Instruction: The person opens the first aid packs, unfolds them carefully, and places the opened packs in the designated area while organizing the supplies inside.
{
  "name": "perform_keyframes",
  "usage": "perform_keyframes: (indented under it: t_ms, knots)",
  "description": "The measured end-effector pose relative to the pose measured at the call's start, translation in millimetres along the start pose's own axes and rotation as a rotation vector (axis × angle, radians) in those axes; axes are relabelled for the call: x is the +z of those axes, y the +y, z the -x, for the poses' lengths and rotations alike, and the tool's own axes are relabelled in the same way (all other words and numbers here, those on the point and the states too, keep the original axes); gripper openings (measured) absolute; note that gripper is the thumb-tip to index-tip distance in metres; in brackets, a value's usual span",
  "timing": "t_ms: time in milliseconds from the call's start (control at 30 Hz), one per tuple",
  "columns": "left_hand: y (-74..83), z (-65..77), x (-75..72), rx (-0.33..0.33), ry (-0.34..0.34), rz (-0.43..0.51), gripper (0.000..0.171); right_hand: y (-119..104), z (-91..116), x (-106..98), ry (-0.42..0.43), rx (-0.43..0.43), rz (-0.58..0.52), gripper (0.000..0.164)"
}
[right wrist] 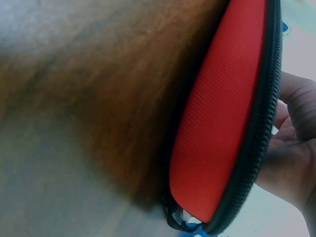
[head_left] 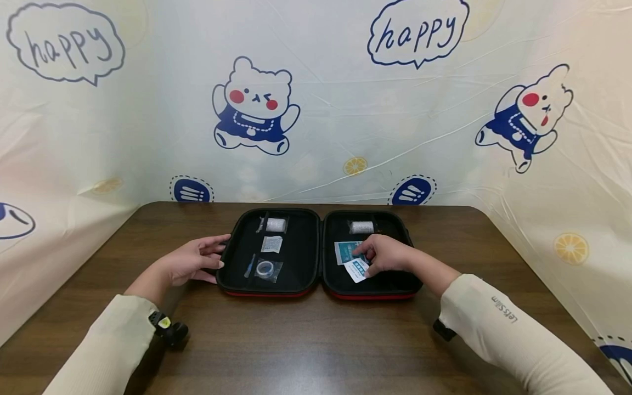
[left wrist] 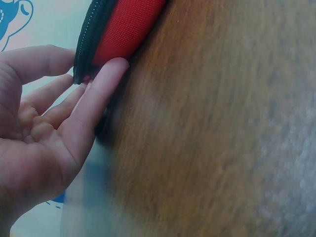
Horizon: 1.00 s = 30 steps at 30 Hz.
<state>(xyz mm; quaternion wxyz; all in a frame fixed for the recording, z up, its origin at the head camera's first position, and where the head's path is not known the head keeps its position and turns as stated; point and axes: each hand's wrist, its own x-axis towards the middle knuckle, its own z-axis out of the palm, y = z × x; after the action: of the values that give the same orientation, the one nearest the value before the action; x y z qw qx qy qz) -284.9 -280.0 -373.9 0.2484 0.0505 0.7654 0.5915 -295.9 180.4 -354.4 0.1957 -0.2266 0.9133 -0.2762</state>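
A black zippered case [head_left: 298, 247] with a red outer shell lies unfolded on the table. My left hand [head_left: 190, 260] is at its left side, fingers extended and fingertips touching the rim and red shell [left wrist: 131, 29]. My right hand [head_left: 390, 255] reaches into the right half and pinches a small white-and-blue packet [head_left: 354, 270] between thumb and fingers. A flat teal packet [head_left: 344, 252] lies beside it, partly under the fingers. In the right wrist view, the red shell [right wrist: 222, 113] hides most of the right hand [right wrist: 291, 158] and the packets.
The left half holds a white roll [head_left: 275, 225], a small white packet [head_left: 271, 244], and a bagged tape roll [head_left: 265, 269] beside a thin blue item [head_left: 249, 266]. Another white roll [head_left: 362, 227] sits at the top of the right half. A patterned cloth [head_left: 316, 109] hangs behind the table [head_left: 296, 345].
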Motion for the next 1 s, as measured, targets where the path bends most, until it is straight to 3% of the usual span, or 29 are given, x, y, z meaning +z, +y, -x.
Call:
perform_keyframes:
  t_ms: [167, 367, 600, 833, 1000]
  knots:
    - [0.2, 0.8, 0.7, -0.002, -0.001, -0.008, 0.079, 0, -1, 4, 0.030, 0.004, 0.049, 0.039]
    - [0.5, 1.6, 2.3, 0.001, -0.006, -0.009, 0.079, 3, 1, 5, 0.087, 0.022, 0.016, 0.032]
    - [0.9, 2.1, 3.0, 0.007, -0.004, -0.002, 0.079, 9, 7, 3, 0.176, 0.017, -0.104, 0.020]
    - [1.1, 1.6, 3.4, 0.007, -0.005, 0.003, 0.080, 14, 12, 5, 0.161, 0.006, -0.354, 0.019]
    - [1.3, 1.8, 3.5, 0.007, -0.004, 0.001, 0.080, 16, 18, 4, 0.215, 0.004, -0.425, 0.020]
